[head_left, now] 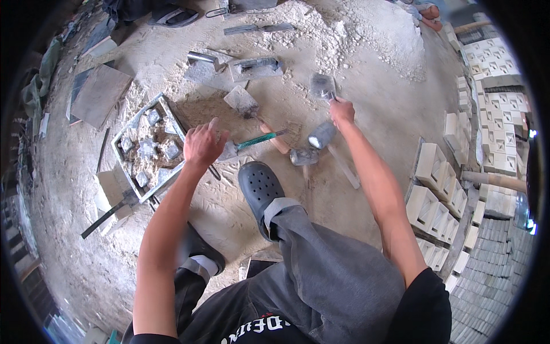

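My right hand [342, 112] is closed round the handle of a small trowel, whose flat grey blade [322, 85] is on or just above the dusty floor. My left hand [201, 144] is by the right edge of a square metal mould [122, 137], fingers apart and holding nothing; whether it touches the rim I cannot tell. Inside the mould are a star-shaped metal core [147, 148], smaller metal blocks and loose pale powder. Between my hands lie a trowel with a green handle [260, 140], a trowel with a wooden handle [240, 101] and two mallets [322, 135] [304, 156].
Pale powder [366, 40] is heaped at the far side. Metal mould parts [256, 67] lie before it. Boards [100, 94] rest at the left. Rows of cast blocks with triangular openings [438, 172] stand at the right. Another person's foot [431, 17] shows far right.
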A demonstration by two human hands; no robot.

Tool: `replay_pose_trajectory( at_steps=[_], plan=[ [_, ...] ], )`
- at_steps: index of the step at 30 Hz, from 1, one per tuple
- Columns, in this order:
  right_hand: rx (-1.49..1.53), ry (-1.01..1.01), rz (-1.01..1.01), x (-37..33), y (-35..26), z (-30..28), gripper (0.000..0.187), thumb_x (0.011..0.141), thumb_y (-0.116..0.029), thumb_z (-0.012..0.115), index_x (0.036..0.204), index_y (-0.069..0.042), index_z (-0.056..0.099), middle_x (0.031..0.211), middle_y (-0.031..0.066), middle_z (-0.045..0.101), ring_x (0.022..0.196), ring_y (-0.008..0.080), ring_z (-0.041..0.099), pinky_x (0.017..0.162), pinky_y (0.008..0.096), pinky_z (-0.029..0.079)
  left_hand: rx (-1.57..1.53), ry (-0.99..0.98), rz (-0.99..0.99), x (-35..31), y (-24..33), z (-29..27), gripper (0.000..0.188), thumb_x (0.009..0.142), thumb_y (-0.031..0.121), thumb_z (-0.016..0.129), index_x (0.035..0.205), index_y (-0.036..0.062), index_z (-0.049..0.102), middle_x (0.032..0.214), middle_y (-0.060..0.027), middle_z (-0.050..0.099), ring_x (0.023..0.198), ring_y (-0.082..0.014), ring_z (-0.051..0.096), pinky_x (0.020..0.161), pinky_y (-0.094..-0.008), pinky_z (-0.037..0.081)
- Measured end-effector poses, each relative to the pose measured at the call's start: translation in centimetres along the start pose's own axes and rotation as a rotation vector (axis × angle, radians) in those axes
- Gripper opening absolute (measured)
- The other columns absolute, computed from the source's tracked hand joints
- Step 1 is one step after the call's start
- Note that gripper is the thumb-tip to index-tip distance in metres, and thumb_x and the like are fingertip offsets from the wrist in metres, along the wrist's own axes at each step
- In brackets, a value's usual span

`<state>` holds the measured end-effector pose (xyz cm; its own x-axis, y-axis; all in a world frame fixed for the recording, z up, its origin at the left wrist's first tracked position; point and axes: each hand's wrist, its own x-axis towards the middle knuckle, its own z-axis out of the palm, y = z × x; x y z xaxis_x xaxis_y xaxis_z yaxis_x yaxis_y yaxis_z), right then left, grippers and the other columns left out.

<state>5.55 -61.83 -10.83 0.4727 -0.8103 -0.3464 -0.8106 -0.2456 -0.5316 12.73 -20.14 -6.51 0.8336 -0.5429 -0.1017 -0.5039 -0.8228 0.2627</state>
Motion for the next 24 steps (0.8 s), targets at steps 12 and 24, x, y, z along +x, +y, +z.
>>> replay_pose_trajectory(
  at_steps=[12,24],
  plan=[
    [-0.002,-0.058,0.164,10.6,-5.1,-2.1,0.038,0.09,-0.03,0.064,0.125,-0.017,0.07,0.091,0.0154,0.075,0.074,0.0261,0.073,0.062,0.0397,0.059,0.045,-0.023,0.323,-2.0,-2.5,-0.8,0.045,0.092,0.034,0.064,0.128,0.0076,0.06,0.081,-0.0104,0.07,0.09,-0.0255,0.067,0.088,-0.0401,0.044],
    [-0.1,0.069,-0.112,15.9,-6.0,-1.4,0.043,0.084,-0.038,0.057,0.116,-0.013,0.072,0.111,0.0199,0.071,0.107,0.0414,0.066,0.096,0.0463,0.052,-0.019,-0.047,0.289,1.2,0.5,-1.0,0.034,0.089,0.037,0.066,0.108,0.0084,0.069,0.085,-0.0108,0.072,0.085,-0.0276,0.069,0.083,-0.0408,0.047]
  ],
)
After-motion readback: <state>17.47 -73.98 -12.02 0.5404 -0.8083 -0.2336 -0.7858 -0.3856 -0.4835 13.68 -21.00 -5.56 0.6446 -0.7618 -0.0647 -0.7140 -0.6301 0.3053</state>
